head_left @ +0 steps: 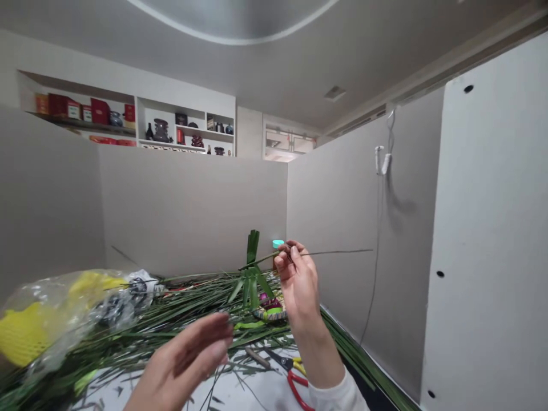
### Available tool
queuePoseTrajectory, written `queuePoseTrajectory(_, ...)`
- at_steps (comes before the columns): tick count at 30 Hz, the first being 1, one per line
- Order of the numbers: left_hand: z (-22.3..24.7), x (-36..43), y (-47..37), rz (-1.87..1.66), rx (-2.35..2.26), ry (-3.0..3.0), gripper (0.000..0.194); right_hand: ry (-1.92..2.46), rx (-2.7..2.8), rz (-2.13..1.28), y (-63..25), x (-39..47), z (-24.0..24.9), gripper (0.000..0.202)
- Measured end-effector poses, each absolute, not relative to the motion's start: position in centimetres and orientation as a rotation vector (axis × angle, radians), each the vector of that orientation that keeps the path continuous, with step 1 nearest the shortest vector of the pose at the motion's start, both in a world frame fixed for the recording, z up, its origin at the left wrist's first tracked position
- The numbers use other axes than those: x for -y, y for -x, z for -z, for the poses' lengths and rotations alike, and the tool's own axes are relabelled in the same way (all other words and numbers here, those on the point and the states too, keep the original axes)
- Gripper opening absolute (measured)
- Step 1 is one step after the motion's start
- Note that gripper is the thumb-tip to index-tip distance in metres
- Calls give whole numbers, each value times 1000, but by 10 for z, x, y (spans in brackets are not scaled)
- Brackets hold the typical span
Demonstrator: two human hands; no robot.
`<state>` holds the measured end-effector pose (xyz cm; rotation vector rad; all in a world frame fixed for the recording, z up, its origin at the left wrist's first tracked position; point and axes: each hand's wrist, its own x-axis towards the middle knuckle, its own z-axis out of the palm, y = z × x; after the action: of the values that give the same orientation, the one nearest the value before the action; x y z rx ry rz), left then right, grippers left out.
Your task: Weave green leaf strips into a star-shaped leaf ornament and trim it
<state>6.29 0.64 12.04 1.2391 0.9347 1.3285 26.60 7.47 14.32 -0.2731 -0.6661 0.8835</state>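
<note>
My right hand (298, 283) is raised above the table and pinches a thin green leaf strip (334, 252) between thumb and fingers; the strip runs out to the right, and a woven green leaf piece (252, 268) hangs at its left end. Lower and nearer to me, my left hand (188, 357) hovers over the pile of long green leaves (171, 314), blurred, fingers together, holding nothing that I can make out.
A clear plastic bag with yellow foam netting (47, 317) lies at the left. Red-handled scissors (291, 371) and a small colourful object (269, 311) rest on the white table. Grey partition walls (192, 211) enclose the space; a white cable (379, 228) hangs on the right wall.
</note>
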Motion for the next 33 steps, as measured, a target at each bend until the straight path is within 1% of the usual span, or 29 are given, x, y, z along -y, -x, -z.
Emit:
queuePoseTrajectory(1, -120, -8, -70, -1352, -902, -1191, 49, 266, 667, -900, -259, -68, -144, 9)
queuePoseTrajectory(2, -122, -11, -75, -1377, -885, -1162, 49, 265, 674, -922, -251, -62, -145, 9)
queuePoseTrajectory(4, -131, -16, -79, -1435, -834, -1106, 43, 267, 701, -974, -236, -52, -145, 13)
queuePoseTrajectory(7, -144, -21, -77, -1511, -795, -986, 30, 276, 762, -1047, -219, -41, -142, 17)
queuePoseTrajectory(10, -151, -26, -71, -1562, -788, -851, 10, 297, 859, -1093, -212, -36, -141, 21)
queuePoseTrajectory(11, -153, -28, -69, -1565, -782, -815, 8, 309, 894, -1102, -212, -36, -141, 23)
queuePoseTrajectory(14, -160, -32, -63, -1532, -748, -760, 13, 344, 971, -1105, -216, -38, -143, 30)
queuePoseTrajectory(17, -167, -33, -57, -1469, -719, -770, 18, 368, 998, -1103, -223, -45, -143, 32)
queuePoseTrajectory(19, -167, -35, -53, -1444, -719, -778, 17, 383, 1007, -1120, -226, -51, -142, 32)
queuePoseTrajectory(25, -155, -49, -36, -1387, -694, -821, 16, 402, 1095, -1235, -230, -67, -136, 33)
queuePoseTrajectory(29, -150, -58, -30, -1268, -645, -933, 23, 416, 1246, -1316, -234, -75, -132, 31)
queuePoseTrajectory(33, -147, -64, -30, -1214, -657, -997, 20, 456, 1407, -1375, -244, -79, -131, 32)
